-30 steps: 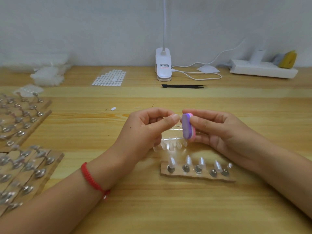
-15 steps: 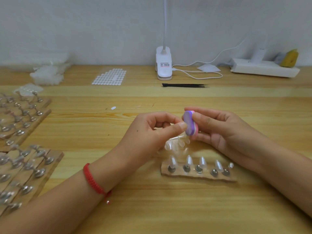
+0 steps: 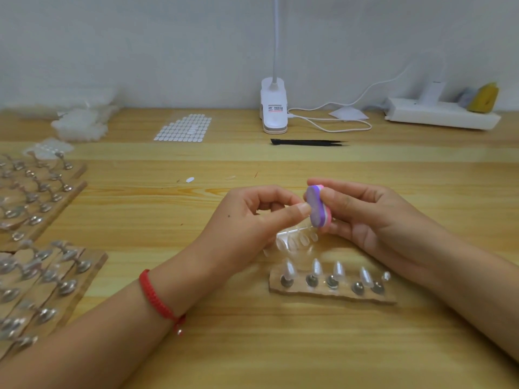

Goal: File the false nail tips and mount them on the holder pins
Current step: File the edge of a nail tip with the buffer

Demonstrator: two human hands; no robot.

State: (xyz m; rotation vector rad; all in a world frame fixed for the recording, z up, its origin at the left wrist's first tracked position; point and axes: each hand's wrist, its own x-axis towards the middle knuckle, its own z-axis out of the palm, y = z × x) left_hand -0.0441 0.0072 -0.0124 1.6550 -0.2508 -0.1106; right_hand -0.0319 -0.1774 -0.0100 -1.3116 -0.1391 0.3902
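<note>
Just right of the frame's centre, in the head view, both hands meet above the wooden table. The right hand grips a purple-and-pink file block, thumb on its near side and fingers curled behind. The block's long axis stands steep, leaning from upper left to lower right. The left hand is closed in a pinch, thumb and forefinger pressed to the block's purple face. What they pinch is too clear and small to make out; it is most likely a nail tip being filed.

Directly below the hands lies a strip of unfiled tips. Below that again, towards the lower right, sits the cardboard holder, its long axis running left to right. Four of its pins carry tips. The fifth pin, at the right end, looks bare.

That bare pin lies down and right of the pinch, close under the right wrist, so the right hand is nearer. The left hand, which has the tip, would probably have to cross in front of it.

Filled holders line the left edge; black tweezers lie well apart near the top.
</note>
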